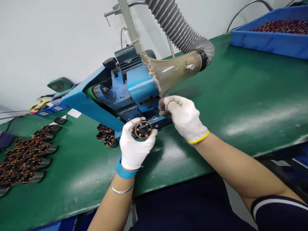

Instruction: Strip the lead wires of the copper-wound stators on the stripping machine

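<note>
While the L hand (134, 150), gloved in white, pinches a wound ring (147, 134) btwn thumb & fingers, the R hand (184, 117) sits just beside the front of a blue machine (141, 84). The ring is above the tabletop (252, 93), before the machine's lower edge, its round face w/ orange coils turned toward the viewer; thin wire ends stick out at its upper L. The R hand, gloved likewise w/ a yellow cuff edge, has its fingers bent & tips drawn together, the fingertip fabric darkened; whether anything is pinched there, or whether the machine is touched, one cannot tell. On the L wrist: a blue band (126, 173) &, below it, a silver bangle (122, 191).

Attached to the machine is a tan translucent hood (176, 72), narrowing to a grey corrugated hose (176, 25) that climbs toward the top edge. Near the L hand, by the machine's base, a small cluster of rings (110, 140) rests on the tabletop; well apart, at far L, more rings of the same kind stand in rows (26, 157). At upper R, a blue bin (267, 43) holds many small dark-red & gold pcs. (285, 27).
</note>
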A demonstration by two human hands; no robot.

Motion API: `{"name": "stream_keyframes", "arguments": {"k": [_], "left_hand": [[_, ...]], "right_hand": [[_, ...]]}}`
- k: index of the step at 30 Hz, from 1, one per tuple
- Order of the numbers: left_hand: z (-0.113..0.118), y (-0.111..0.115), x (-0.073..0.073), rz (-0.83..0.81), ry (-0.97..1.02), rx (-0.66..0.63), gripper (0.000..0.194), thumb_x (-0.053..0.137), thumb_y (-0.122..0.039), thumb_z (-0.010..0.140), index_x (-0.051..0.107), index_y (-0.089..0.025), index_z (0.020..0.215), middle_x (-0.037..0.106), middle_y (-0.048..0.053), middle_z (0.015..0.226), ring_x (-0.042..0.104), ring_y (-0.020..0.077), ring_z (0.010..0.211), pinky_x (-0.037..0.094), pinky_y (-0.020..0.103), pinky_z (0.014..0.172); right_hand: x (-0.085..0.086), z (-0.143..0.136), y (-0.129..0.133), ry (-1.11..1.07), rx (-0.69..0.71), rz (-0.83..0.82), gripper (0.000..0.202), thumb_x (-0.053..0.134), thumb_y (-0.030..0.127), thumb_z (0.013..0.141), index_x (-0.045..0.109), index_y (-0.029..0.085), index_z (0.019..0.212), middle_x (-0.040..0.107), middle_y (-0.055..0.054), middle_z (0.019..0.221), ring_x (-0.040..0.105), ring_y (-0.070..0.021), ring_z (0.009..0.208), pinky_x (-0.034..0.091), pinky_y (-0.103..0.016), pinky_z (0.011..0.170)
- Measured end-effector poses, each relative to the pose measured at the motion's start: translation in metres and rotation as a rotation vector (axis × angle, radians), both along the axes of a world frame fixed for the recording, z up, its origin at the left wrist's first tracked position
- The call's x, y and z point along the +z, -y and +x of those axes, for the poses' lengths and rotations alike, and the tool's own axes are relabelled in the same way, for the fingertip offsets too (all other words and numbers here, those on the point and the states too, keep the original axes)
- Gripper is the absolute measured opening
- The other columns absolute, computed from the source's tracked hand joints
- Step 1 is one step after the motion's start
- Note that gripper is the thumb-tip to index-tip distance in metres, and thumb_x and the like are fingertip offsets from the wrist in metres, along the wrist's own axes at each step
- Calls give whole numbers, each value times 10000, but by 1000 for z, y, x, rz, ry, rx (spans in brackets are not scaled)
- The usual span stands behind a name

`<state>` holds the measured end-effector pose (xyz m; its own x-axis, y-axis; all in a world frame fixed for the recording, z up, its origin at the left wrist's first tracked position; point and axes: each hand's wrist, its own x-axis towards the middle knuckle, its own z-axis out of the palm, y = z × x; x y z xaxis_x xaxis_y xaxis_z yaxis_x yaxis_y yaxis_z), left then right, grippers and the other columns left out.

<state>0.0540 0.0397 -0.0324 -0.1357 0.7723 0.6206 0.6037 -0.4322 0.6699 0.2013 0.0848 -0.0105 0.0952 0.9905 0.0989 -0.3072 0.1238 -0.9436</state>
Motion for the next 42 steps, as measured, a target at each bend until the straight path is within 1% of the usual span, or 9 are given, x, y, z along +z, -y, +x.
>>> {"name": "stream_keyframes", "arguments": {"k": [3,7,12,16,20,22,26,29,42], "left_hand": [[4,-4,-2,22,95,25,517,823,-235,630,560,-180,1072,710,47,1005,709,173,910,578,346,868],[5,-7,-7,54,133,39,508,806,-208,640,556,-196,1082,701,33,1012,700,165,934,570,338,885],[-2,-8,-18,70,69,42,542,799,-175,649,556,-217,1132,676,40,1081,686,177,986,561,352,901],[-1,-6,-20,77,-38,-54,494,816,-231,655,580,-223,1089,665,38,1080,673,192,1005,556,358,889],[9,-2,-10,62,-18,37,505,859,-299,612,579,-199,1020,666,17,972,681,159,858,563,322,802],[12,-3,-6,72,-18,100,495,868,-304,594,576,-190,977,660,2,912,670,149,816,551,316,797],[11,-10,-3,44,1,118,434,825,-298,623,570,-202,961,658,1,893,664,167,821,532,319,795],[10,-19,0,2,6,125,340,772,-293,658,574,-211,923,657,18,906,660,193,851,516,325,798],[22,-37,23,-30,-111,164,299,745,-292,642,535,-218,843,647,10,818,643,218,820,498,369,859]], "right_hand": [[-4,-9,10,191,243,24,197,679,310,751,677,164,883,709,-28,819,658,-142,739,571,-304,747],[-16,-28,25,165,77,-33,545,758,364,666,615,141,1142,683,-116,1099,672,-208,944,581,-352,825],[-23,-32,27,202,85,-10,360,706,406,724,667,145,969,705,-97,976,675,-209,907,575,-367,823],[-17,-22,18,19,122,65,166,614,300,782,672,153,833,712,-48,842,667,-153,813,573,-305,788],[-5,-6,3,-78,-48,14,92,602,233,782,664,166,793,689,5,731,635,-109,692,565,-260,710],[-2,-3,0,-34,-81,11,99,612,245,782,669,166,802,693,1,742,646,-118,710,566,-269,713],[-5,-12,7,225,188,1,365,777,266,631,680,166,969,726,-35,888,689,-185,817,587,-333,767],[-7,-23,12,313,219,46,546,806,243,589,643,158,1104,704,-74,1094,689,-212,951,571,-366,889],[-3,-21,-1,178,202,74,351,717,230,733,604,150,1056,713,-44,985,690,-167,899,570,-311,870]]}}
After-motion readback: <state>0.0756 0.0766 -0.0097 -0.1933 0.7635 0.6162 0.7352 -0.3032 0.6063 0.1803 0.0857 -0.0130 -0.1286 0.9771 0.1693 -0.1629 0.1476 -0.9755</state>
